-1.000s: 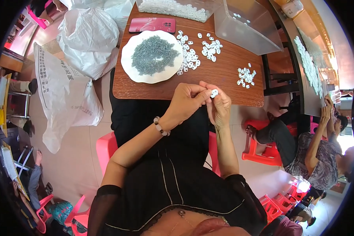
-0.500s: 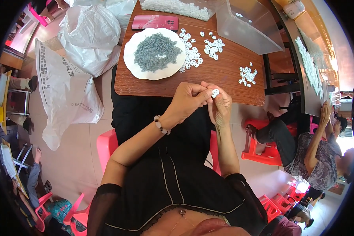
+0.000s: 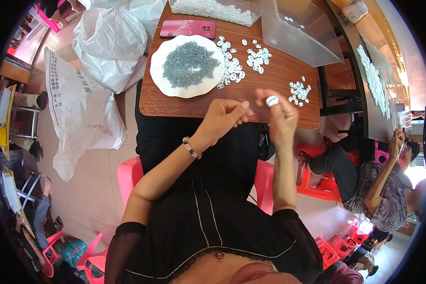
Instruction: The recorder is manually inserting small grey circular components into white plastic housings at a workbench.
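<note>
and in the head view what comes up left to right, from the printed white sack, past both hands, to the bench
Printed white sack, left hand, white piece in the right hand, rightmost white pile on the brown table, row of white pieces on the bench.

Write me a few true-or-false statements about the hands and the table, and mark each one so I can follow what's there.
1. The right hand holds a small white piece. True.
2. The plate holds a heap of grey pieces. True.
3. The phone lies on top of the grey pieces. False: the phone lies on the table, beyond the plate.
4. The left hand is dipping into the plate. False: the left hand is apart from it, by the table's near edge.
5. A clear box stands right of the plate. True.
</note>
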The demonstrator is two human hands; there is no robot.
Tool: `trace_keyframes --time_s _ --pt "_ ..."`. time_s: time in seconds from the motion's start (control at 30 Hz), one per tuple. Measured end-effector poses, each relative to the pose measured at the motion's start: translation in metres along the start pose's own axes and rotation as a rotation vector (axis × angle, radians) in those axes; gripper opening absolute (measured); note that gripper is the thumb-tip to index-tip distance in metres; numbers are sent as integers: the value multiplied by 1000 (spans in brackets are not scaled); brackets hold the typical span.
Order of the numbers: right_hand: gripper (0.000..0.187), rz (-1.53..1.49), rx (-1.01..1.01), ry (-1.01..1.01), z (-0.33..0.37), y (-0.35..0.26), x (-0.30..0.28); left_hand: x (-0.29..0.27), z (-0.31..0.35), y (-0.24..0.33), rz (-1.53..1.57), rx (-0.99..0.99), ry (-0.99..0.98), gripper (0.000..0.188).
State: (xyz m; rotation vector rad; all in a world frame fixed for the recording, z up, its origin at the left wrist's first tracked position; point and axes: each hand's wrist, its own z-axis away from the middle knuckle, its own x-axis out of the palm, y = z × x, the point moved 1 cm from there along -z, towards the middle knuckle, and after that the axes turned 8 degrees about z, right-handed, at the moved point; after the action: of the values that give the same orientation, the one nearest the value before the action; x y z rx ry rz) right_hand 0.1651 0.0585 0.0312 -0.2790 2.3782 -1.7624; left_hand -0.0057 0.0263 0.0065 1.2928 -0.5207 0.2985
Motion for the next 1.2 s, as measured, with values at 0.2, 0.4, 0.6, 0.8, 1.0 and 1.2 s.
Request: trace_keyframes --time_s 0.2,0.4,0.6,0.8,1.0,1.2 --pt "22 642 -301 387 -105 -72 -55 -26 -2 -9 151 -61 63 30" --pt "39 1457 -65 401 -197 -30 -142 -24 -5 -12 193 -75 56 29" --pt "23 1179 -523 425 -153 -22 -84 -27 -1 -11 172 -71 70 29" --pt "14 939 -274 78 -97 20 -26 -25 -4 -10 156 -83 63 29" --pt "16 1004 -256 -141 -66 40 17 -25 -4 -12 150 -86 68 29" --pt "18 1131 -198 -134 -62 41 26 -25 -3 -12 150 -92 68 28"
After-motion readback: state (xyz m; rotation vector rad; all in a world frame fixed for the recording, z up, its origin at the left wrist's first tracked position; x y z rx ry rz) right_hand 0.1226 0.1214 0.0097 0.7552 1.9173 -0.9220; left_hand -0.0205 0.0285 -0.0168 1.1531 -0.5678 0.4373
